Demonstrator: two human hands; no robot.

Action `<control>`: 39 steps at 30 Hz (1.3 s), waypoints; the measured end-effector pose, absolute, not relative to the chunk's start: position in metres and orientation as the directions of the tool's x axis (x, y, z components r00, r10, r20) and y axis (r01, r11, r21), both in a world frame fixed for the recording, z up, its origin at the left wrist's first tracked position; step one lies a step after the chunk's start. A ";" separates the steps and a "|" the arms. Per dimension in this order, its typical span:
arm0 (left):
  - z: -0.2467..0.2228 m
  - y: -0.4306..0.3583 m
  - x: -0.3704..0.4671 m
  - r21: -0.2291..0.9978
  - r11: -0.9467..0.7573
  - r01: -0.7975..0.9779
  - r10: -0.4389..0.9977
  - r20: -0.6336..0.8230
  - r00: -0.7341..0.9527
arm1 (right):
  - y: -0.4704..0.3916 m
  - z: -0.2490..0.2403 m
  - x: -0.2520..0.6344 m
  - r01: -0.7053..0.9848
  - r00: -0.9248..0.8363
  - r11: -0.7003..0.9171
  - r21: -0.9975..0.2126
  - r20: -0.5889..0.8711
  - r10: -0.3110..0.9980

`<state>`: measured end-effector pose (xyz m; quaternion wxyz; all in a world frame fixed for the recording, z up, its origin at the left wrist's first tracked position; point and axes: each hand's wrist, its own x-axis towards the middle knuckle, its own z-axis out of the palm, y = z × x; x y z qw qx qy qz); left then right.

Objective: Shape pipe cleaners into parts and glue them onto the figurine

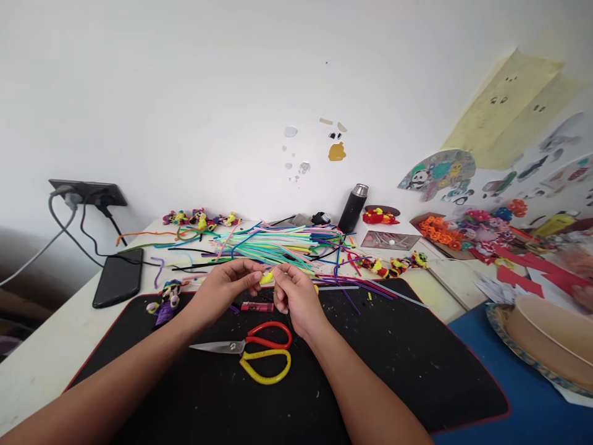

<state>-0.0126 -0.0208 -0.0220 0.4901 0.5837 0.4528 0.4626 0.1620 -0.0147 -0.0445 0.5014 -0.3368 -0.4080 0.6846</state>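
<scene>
A small yellow fuzzy piece [267,278], like bent pipe cleaner, sits between my two hands. My left hand [234,284] is closed, its thumb and fingertips pinching the piece from the left. From the right, my right hand [296,295] pinches it too, fingers curled in; they partly hide it. Just below lie a red lighter [257,306] and scissors [264,352] with one red and one yellow handle, blades pointing left. A doll in purple [165,304], made of pipe cleaners, lies left of my left forearm. Behind my hands spreads a heap of coloured pipe cleaners [273,244].
A black mat [393,358] covers the table's front. A phone [118,278] lies at left, below a power strip [88,192]. A black flask [354,209] and small pipe-cleaner figures stand at the back. At right are a round bowl [551,334] and another person's blurred hand [581,296].
</scene>
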 end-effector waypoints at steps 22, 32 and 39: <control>-0.061 -0.052 -0.059 0.729 -0.119 0.674 0.975 -0.040 0.216 | -0.010 -0.041 0.169 -0.446 -0.227 -0.138 -0.885 -0.037 0.973; -0.072 -0.053 -0.063 0.589 -0.287 0.755 0.951 0.079 0.299 | -0.010 -0.043 0.168 -0.427 -0.247 -0.151 -0.891 -0.045 0.968; -0.066 -0.049 -0.062 0.575 -0.338 0.745 0.936 0.124 0.329 | -0.011 -0.042 0.168 -0.417 -0.259 -0.146 -0.897 -0.037 0.965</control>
